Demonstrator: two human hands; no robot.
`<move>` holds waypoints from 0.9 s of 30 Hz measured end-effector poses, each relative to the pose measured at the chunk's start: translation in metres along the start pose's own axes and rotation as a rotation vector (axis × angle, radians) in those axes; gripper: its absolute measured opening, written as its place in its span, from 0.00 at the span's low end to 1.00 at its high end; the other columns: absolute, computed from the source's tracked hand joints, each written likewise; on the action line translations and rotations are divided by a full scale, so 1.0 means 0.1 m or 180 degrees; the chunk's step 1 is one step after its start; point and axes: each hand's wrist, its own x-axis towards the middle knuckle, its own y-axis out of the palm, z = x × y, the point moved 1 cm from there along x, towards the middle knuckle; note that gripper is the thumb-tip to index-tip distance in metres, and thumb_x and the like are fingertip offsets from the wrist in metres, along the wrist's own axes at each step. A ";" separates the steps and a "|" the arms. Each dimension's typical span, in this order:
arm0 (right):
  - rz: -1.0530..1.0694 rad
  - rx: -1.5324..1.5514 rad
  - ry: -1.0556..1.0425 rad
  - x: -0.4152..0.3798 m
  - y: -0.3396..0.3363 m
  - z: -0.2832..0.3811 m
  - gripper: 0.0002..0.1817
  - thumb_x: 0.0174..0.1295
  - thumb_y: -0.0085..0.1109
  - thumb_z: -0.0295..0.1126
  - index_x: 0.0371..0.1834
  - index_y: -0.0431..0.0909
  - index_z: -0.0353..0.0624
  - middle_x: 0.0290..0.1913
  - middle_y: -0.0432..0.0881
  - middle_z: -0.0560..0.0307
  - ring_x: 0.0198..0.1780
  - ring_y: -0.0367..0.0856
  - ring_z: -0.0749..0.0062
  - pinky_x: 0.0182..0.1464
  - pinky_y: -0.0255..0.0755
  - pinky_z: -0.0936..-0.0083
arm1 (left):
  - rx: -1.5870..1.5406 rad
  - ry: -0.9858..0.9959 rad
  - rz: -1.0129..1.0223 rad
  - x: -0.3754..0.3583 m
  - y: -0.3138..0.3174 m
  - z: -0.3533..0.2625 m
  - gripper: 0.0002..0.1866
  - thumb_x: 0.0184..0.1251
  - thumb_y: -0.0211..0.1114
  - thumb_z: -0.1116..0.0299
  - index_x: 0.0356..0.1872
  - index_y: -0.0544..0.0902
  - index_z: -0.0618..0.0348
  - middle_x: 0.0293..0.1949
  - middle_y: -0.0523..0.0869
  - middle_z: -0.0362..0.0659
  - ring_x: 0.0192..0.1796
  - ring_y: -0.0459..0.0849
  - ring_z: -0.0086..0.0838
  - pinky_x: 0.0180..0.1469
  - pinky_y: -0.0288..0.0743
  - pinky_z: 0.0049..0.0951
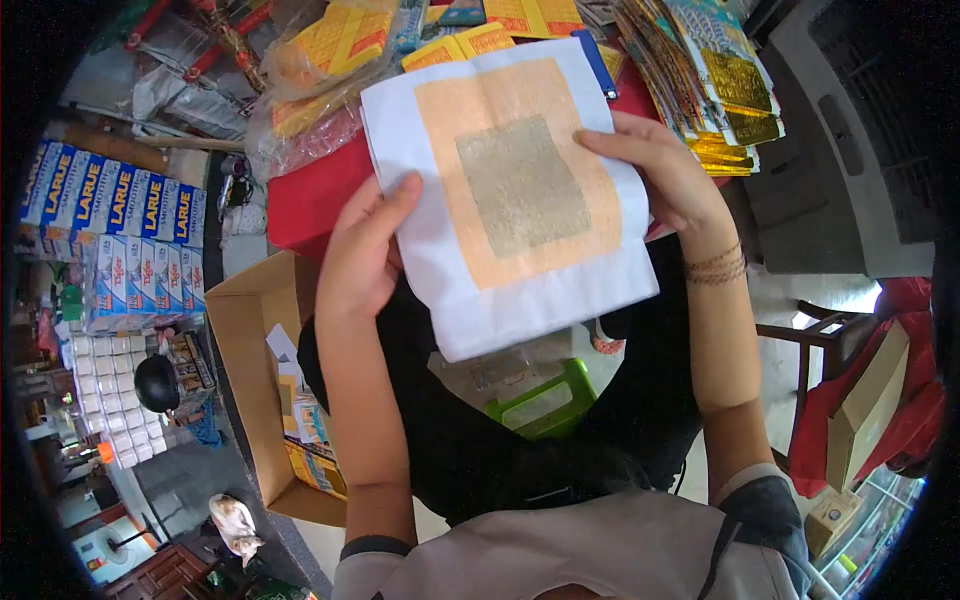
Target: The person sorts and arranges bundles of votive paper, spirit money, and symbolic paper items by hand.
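Note:
A stack of white joss paper (525,190), with a peach panel and a greyish silver square in its middle, is held up in front of me, slightly tilted. My left hand (370,245) grips its left edge, thumb on top and fingers hidden behind. On the right edge, my right hand (665,170) pinches the sheets, thumb across the peach panel and the other fingers underneath. Behind the paper is a red surface (310,205) with yellow printed paper packets (345,35). A blue object (595,62) shows just past the upper right corner.
Fanned gold-and-patterned paper bundles (735,85) lie at the upper right. Clear plastic wrapping (300,130) is at upper left. An open cardboard box (240,300) stands left of my legs, a green stool (550,395) below. Beer cartons (120,195) and a cat (234,525) are further left.

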 end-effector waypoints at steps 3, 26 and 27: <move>0.0030 -0.0411 -0.0166 0.33 0.01 0.18 0.16 0.61 0.60 0.35 0.43 0.78 0.32 0.37 0.84 0.54 0.35 0.83 0.76 0.40 0.76 0.82 | 0.0114 0.0185 -0.0030 0.30 -0.04 -0.29 0.17 0.68 0.60 0.65 0.54 0.76 0.63 0.46 0.83 0.40 0.47 0.81 0.22 0.49 0.74 0.25; -0.0160 -0.1136 -0.1134 1.15 -0.58 0.03 0.15 0.62 0.61 0.34 0.50 0.78 0.41 0.44 0.83 0.63 0.45 0.79 0.82 0.48 0.72 0.84 | 0.1766 0.2367 -0.1160 0.87 -0.02 -0.29 0.22 0.57 0.67 0.73 0.53 0.73 0.64 0.48 0.81 0.46 0.50 0.78 0.28 0.53 0.70 0.29; -0.0180 -0.1101 -0.1007 1.15 -0.60 0.04 0.14 0.63 0.60 0.34 0.49 0.78 0.41 0.44 0.82 0.63 0.45 0.79 0.82 0.49 0.72 0.83 | 0.3001 0.2567 -0.1505 0.72 0.05 -0.29 0.22 0.56 0.67 0.73 0.52 0.74 0.62 0.48 0.81 0.46 0.50 0.78 0.30 0.52 0.70 0.31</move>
